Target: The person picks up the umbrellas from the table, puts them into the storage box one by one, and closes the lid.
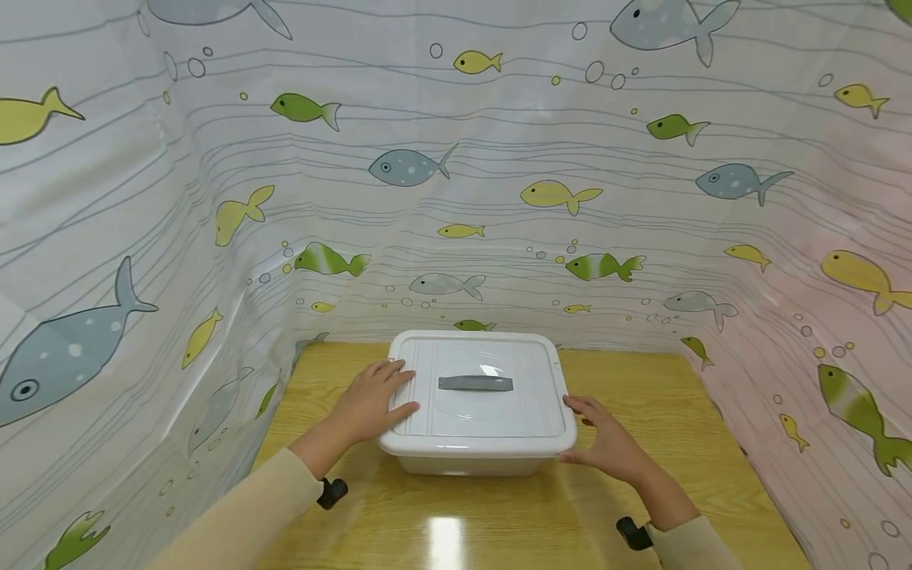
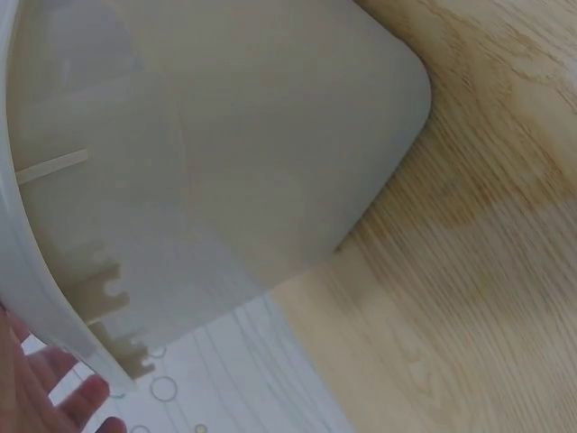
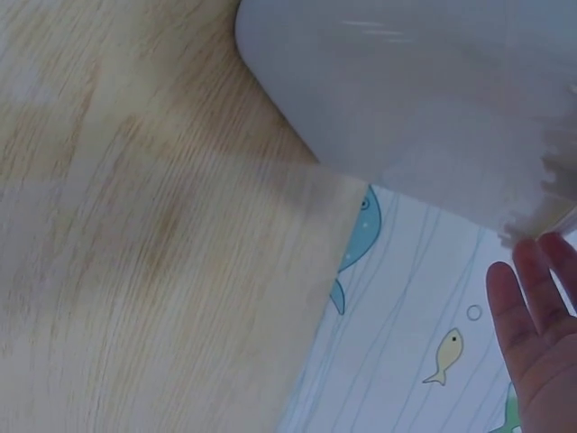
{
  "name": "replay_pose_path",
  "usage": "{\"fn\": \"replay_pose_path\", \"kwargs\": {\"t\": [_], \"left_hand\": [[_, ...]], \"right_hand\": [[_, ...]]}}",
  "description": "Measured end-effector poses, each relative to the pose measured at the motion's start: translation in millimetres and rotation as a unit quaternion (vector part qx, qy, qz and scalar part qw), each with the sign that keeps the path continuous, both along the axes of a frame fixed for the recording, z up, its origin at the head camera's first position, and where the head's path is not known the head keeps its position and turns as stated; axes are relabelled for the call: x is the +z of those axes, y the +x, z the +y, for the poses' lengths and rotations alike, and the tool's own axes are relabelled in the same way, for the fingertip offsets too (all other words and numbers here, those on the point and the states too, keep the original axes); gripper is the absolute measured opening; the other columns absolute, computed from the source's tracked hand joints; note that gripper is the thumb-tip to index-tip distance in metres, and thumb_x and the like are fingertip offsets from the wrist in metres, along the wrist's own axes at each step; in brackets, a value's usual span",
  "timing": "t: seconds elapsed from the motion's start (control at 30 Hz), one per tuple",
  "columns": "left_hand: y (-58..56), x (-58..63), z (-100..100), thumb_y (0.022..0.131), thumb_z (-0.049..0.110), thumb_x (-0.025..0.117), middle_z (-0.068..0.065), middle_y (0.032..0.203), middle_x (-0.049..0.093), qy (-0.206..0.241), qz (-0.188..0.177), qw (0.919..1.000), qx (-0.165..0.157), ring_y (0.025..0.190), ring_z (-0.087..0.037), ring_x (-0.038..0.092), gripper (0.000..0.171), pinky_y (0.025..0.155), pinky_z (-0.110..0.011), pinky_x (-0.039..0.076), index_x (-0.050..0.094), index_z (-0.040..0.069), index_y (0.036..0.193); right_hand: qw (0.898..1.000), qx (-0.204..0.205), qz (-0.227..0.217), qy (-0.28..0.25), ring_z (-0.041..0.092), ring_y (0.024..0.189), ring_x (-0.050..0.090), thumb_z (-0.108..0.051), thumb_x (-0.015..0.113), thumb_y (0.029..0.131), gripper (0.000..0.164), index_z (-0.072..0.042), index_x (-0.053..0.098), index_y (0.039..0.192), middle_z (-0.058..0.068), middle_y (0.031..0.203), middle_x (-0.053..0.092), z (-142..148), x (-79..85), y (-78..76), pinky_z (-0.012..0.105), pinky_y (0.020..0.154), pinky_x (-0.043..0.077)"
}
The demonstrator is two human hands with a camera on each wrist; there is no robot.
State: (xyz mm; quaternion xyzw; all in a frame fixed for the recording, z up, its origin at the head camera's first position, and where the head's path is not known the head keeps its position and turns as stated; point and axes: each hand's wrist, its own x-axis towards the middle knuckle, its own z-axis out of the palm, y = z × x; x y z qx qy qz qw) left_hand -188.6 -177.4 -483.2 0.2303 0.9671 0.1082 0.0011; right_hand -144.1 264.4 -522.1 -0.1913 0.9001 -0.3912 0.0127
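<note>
A white plastic storage box (image 1: pixel 470 465) with its lid (image 1: pixel 492 419) on stands on the wooden table, a grey handle (image 1: pixel 475 383) across the lid's middle. My left hand (image 1: pixel 372 402) rests at the lid's left edge, fingers and thumb reaching over the rim onto the top. At the right edge is my right hand (image 1: pixel 606 443), its fingertips at the rim and its thumb near the front corner. In the left wrist view the box's side wall (image 2: pixel 243 162) fills much of the picture; the right wrist view shows nearly straight fingers (image 3: pixel 538 289) by the rim.
The yellow wood-grain table (image 1: pixel 641 388) extends around the box. White sheeting printed with fish (image 1: pixel 409 167) encloses the back and both sides. A small black device (image 1: pixel 332 492) sits at the left wrist and another (image 1: pixel 632 533) at the right wrist.
</note>
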Motion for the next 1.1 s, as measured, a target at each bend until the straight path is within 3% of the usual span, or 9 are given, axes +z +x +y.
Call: {"fn": "replay_pose_path", "kwargs": {"t": [0.3,0.57,0.73,0.9,1.1], "left_hand": [[-1.6,0.1,1.5,0.098,0.056,0.055,-0.013,0.155,0.040,0.019,-0.001,0.9998,0.002,0.143,-0.039,0.032,0.066,0.113,-0.061,0.031,0.050,0.013,0.148],[-1.4,-1.0,1.1,0.098,0.057,0.055,-0.012,0.156,0.040,0.026,-0.003,0.9996,0.007,0.144,-0.037,0.031,0.066,0.114,-0.059,0.029,0.050,0.014,0.148],[-0.5,-4.2,-2.2,0.100,0.046,0.056,-0.013,0.153,0.044,0.049,0.022,0.9986,0.003,0.140,-0.038,0.036,0.057,0.114,-0.059,0.031,0.054,0.011,0.144],[1.8,-3.4,-8.1,0.101,0.037,0.058,-0.014,0.149,0.049,0.083,0.051,0.9952,0.006,0.137,-0.037,0.042,0.047,0.113,-0.057,0.034,0.060,0.008,0.138],[6.5,1.3,-19.5,0.102,0.035,0.058,-0.014,0.147,0.051,0.097,0.078,0.9920,0.022,0.134,-0.038,0.044,0.046,0.111,-0.058,0.035,0.059,0.007,0.138]], "right_hand": [[1.000,0.004,-0.010,0.011,0.037,0.133,0.047,-0.033,0.093,0.071,0.099,-0.005,0.042,0.151,0.015,0.152,0.043,1.7,1.9,-3.7,0.055,0.103,0.045],[0.999,0.010,-0.030,-0.008,0.041,0.134,0.045,-0.034,0.091,0.072,0.101,-0.007,0.039,0.154,0.015,0.155,0.039,4.7,0.9,-3.7,0.059,0.103,0.043],[0.999,0.019,-0.049,0.003,0.043,0.135,0.043,-0.039,0.088,0.076,0.098,-0.013,0.037,0.155,0.016,0.157,0.037,10.2,4.9,-3.5,0.061,0.105,0.041],[0.999,0.011,-0.035,0.040,0.044,0.132,0.045,-0.045,0.081,0.083,0.085,-0.011,0.044,0.152,0.019,0.152,0.043,21.0,19.1,-4.6,0.062,0.103,0.042],[0.994,0.004,0.028,0.105,0.047,0.131,0.047,-0.028,0.071,0.095,0.059,-0.001,0.052,0.144,0.023,0.143,0.052,35.3,32.2,-8.3,0.064,0.101,0.042]]}}
